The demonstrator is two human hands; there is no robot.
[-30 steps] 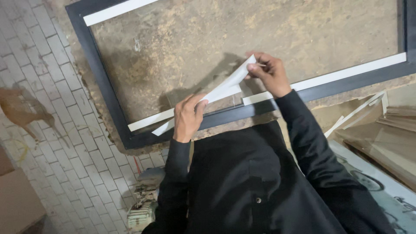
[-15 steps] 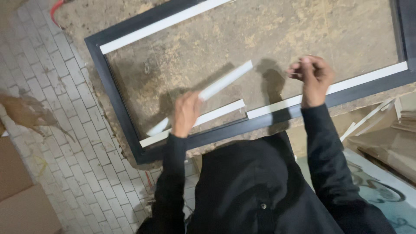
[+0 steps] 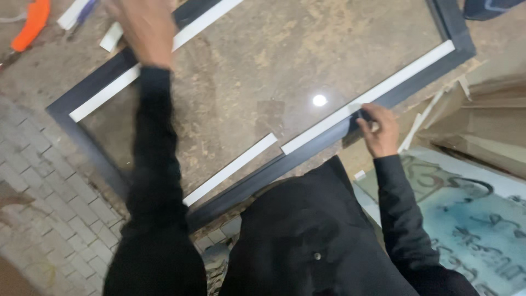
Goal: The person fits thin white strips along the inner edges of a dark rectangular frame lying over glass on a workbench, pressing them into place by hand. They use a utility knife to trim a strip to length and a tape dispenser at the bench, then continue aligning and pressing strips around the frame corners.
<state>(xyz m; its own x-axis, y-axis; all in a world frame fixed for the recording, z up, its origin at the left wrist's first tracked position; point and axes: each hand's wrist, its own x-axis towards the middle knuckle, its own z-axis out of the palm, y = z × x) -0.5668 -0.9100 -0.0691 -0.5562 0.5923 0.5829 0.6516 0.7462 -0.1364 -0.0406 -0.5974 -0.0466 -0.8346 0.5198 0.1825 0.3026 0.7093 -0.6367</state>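
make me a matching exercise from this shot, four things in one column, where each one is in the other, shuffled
Things:
1. left hand
2. right hand
3. orange tool
4. short white strip

Places:
A. top left corner of the picture, outside the dark frame
B. lying along the near inner edge of the frame, no hand on it
C. on the near rail of the frame, at the long white strip
D. raised over the far rail of the frame, blurred

Pairs: 1-D, 2-C, 3-A, 4-B
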